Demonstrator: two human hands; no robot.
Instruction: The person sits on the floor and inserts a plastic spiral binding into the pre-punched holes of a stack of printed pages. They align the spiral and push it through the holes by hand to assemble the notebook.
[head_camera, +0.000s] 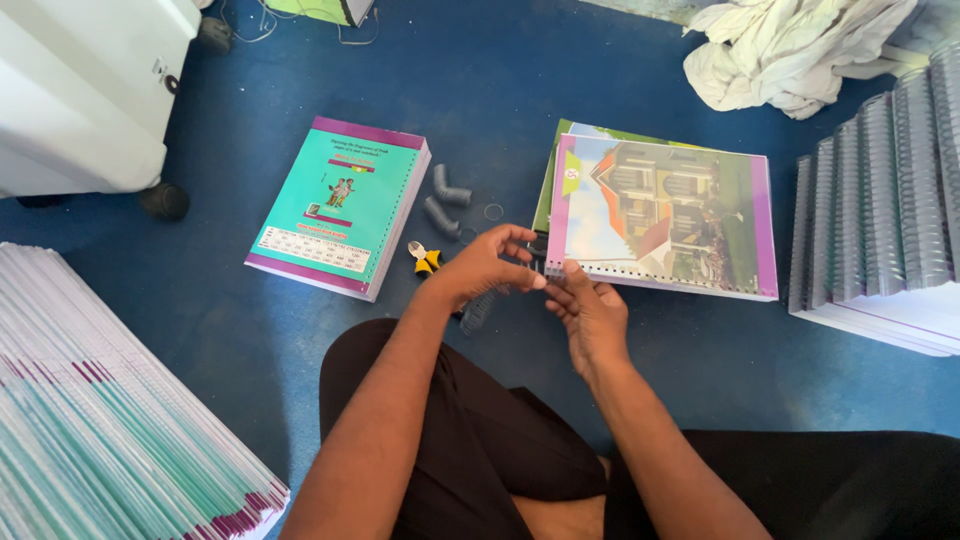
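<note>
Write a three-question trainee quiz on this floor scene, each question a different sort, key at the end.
1. True or false: both hands meet at the corner of the house-cover notebook.
2. Which tool lies beside the left hand? A) yellow-handled cutters B) stapler C) ruler
3. Fill in: the teal-cover notebook lies on the ___ floor.

Key: 1 true; 2 A; 3 blue.

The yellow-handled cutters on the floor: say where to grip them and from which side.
Grip the cutters by the yellow handles, coming from above on the near side. They lie flat on the blue floor, just left of the left hand, which partly hides them, so their exact pose is unclear.
</note>
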